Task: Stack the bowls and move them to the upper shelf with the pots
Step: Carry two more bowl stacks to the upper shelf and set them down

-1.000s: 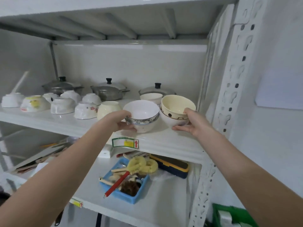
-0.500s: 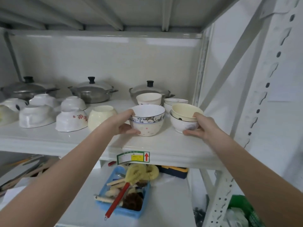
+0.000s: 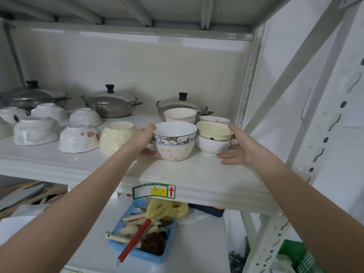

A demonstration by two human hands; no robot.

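Note:
Two stacks of two bowls stand upright on the white upper shelf (image 3: 197, 178), in front of the pots. In the left stack (image 3: 174, 148) a blue-patterned bowl sits inside a pink-dotted bowl; my left hand (image 3: 144, 140) grips its left side. In the right stack (image 3: 213, 142) a cream bowl nests in a white flowered bowl. My right hand (image 3: 240, 146) holds that stack from the right, thumb at the cream rim, fingers low by the shelf surface. Three lidded metal pots (image 3: 110, 104) line the back of the shelf.
Several upturned white and cream bowls (image 3: 78, 138) fill the shelf's left half. Two more upright bowls (image 3: 180, 115) stand behind the stacks. A perforated upright post (image 3: 307, 154) bounds the right side. On the lower shelf is a blue tray of brushes (image 3: 141, 239); a green basket (image 3: 295, 255) sits bottom right.
Both stacks have been set further in on the shelf, close to the back bowls. My hands have stayed on them. The view has moved closer and more level.

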